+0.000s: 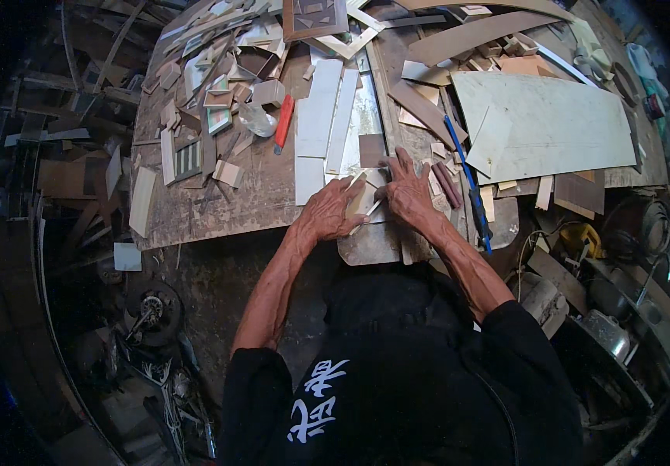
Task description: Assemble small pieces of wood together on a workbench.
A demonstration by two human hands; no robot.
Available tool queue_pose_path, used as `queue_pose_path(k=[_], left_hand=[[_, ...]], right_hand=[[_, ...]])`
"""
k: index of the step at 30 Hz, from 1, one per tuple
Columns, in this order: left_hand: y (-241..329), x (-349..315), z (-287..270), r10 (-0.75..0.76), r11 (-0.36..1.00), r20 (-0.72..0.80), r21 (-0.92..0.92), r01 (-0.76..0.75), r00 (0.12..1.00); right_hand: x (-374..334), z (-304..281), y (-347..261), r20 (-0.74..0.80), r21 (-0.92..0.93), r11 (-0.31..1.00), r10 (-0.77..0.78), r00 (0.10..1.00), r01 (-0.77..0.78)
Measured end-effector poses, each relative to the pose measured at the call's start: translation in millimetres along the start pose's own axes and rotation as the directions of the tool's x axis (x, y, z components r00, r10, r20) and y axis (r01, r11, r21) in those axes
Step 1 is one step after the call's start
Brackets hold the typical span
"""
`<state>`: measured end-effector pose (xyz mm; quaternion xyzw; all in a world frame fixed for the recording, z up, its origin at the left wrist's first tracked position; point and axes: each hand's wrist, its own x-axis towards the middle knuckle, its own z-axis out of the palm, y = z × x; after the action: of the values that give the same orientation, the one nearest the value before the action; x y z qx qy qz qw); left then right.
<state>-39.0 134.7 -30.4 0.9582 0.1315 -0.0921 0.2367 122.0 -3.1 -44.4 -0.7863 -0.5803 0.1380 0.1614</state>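
In the head view my left hand [330, 210] is at the near edge of the cluttered workbench [257, 200]. Its fingers and thumb close around a small, pale, thin piece of wood [361, 200]. My right hand [412, 193] lies just to the right, index and middle fingers stretched forward over a long wooden strip [380, 93]. Its thumb side is by the pale piece, and whether it grips the piece is hidden. Beyond the hands are a small brown square [370, 149] and long white boards [318, 109].
A red utility knife [284, 124] lies left of the boards, and a blue-framed saw [467, 167] lies right of my right hand. A large pale panel [552, 124] covers the right side. Wood offcuts [218, 101] crowd the left. Metal parts [156, 318] stand on the floor at left.
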Motion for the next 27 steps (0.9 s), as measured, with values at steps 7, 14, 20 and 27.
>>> queue_pose_path(k=[7,14,20,27], left_hand=[[4.3,-1.0,-3.8,-0.020,0.999,0.008,-0.027,0.020,1.000],[5.9,-0.7,-5.9,-0.029,0.999,0.015,-0.041,0.029,0.999],[3.1,-0.6,-2.7,-0.022,1.000,0.003,-0.022,0.022,1.000],[6.6,0.9,-5.9,-0.016,1.000,0.005,-0.013,0.016,1.000]], right_hand=[[1.4,3.5,2.0,0.020,-0.020,1.000,0.006,1.000,-0.005],[1.6,-2.3,-0.8,0.044,-0.019,1.000,0.013,0.999,-0.013],[2.2,5.0,2.6,0.004,-0.005,1.000,0.007,1.000,-0.007],[-0.1,-0.6,7.7,-0.051,0.053,0.998,-0.022,0.998,0.025]])
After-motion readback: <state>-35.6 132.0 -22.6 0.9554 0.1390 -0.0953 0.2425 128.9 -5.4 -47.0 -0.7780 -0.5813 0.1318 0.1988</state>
